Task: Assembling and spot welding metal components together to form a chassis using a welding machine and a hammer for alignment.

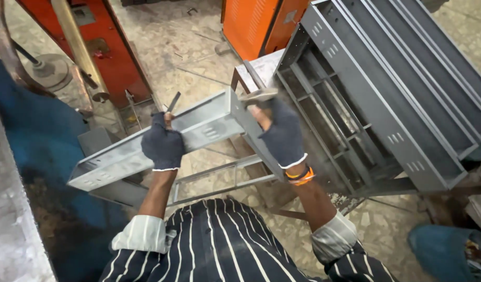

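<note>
A long grey metal channel (115, 156) with slotted sides is held up in front of me, slanting from lower left to upper right. My left hand (163, 145), in a dark glove, grips its near side wall around the middle. My right hand (282, 134), also gloved, with an orange band at the wrist, is closed on a hammer (258, 95) whose head sits at the channel's right end. A thin metal strip (174, 102) pokes up just above my left hand.
Several grey channels (386, 89) are stacked on a frame at the right. Orange machine cabinets (253, 23) stand at the top, another one (109, 52) at upper left. A metal frame (224, 180) lies below the channel on the stone floor. A blue surface (36, 141) is at left.
</note>
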